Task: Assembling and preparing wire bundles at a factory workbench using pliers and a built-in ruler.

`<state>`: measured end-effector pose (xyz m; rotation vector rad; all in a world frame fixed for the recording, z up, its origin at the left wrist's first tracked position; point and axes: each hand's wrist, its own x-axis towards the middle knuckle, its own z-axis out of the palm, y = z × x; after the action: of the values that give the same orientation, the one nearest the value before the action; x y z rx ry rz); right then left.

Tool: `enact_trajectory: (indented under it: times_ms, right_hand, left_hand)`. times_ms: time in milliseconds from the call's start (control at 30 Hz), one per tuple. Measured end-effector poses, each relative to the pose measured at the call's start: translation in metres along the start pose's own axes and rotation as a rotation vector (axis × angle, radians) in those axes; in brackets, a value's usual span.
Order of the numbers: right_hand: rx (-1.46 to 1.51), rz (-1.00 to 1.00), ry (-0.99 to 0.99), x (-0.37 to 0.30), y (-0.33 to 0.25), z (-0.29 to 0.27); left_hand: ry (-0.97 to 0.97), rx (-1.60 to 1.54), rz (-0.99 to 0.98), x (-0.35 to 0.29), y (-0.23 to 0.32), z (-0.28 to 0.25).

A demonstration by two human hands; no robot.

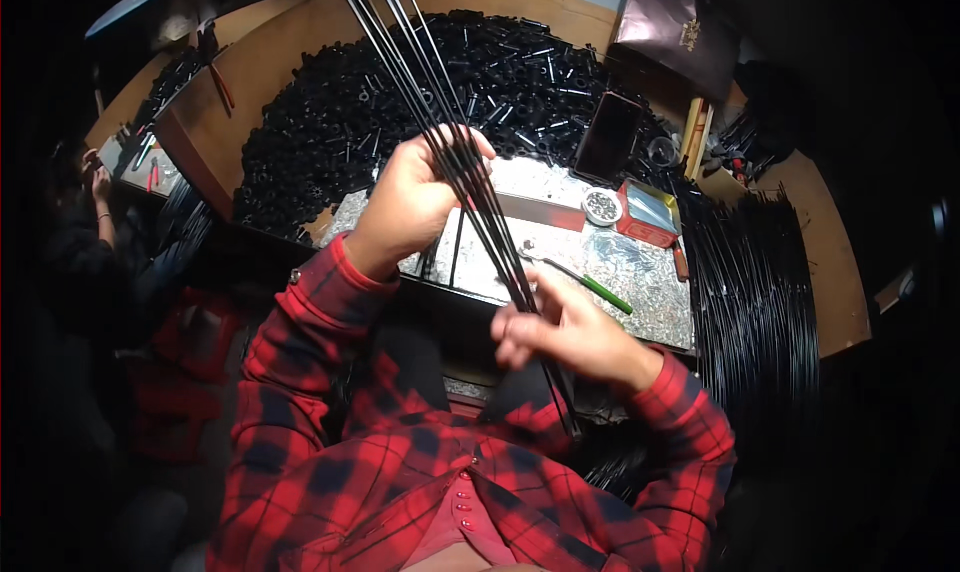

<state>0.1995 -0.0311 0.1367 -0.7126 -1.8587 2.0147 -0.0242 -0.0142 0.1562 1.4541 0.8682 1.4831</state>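
My left hand [412, 202] is closed around the middle of a bundle of long, thin black rods [492, 227], which slants from the top of the view down toward my lap. Lower on the same bundle, my right hand [580, 334] has its fingers curled across the rods; its fingertips are slightly blurred. Beneath the hands lies a silvery, speckled work surface [650, 302]. A green-handled tool [605, 292] with a metal head rests on it beside my right hand. Behind are a round tub of small metallic pieces [601, 207] and a red box [648, 217].
A large heap of short black tubular parts [330, 122] fills the curved wooden bench's back. A dark phone [608, 137] leans there, near a brown box [675, 32]. More black rods [755, 302] hang over the right side. Another person's hand [101, 184] shows at far left.
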Motion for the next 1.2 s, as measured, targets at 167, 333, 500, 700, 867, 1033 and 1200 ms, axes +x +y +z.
enact_trajectory:
  times_ms: [167, 333, 500, 700, 867, 1033, 1200]
  right_hand:
    - [0.027, 0.142, -0.038, -0.018, -0.002, 0.006]
    - [0.098, 0.074, 0.139, -0.011, 0.021, 0.003]
    - [-0.148, -0.078, 0.353, 0.024, 0.113, -0.003]
    - [-0.466, -0.088, 0.299, 0.048, 0.215, -0.011]
    - [-0.701, 0.052, 0.315, 0.070, 0.289, -0.030]
    - [-0.986, -0.150, 0.312, 0.099, 0.371, -0.050]
    - [-0.806, -0.073, 0.283, 0.078, 0.291, -0.046]
  left_hand:
    - [-0.235, 0.163, -0.040, 0.014, -0.002, -0.015]
    - [-0.185, 0.179, 0.063, 0.064, 0.000, -0.020]
    - [-0.133, 0.285, 0.290, 0.070, -0.048, -0.012]
    - [-0.431, 0.513, 0.175, -0.001, -0.093, -0.015]
    - [-0.687, 0.962, 0.360, -0.042, -0.097, -0.010]
    - [-0.670, 1.211, 0.378, -0.065, -0.137, 0.007]
    - [-0.628, 1.339, 0.476, -0.065, -0.153, 0.001]
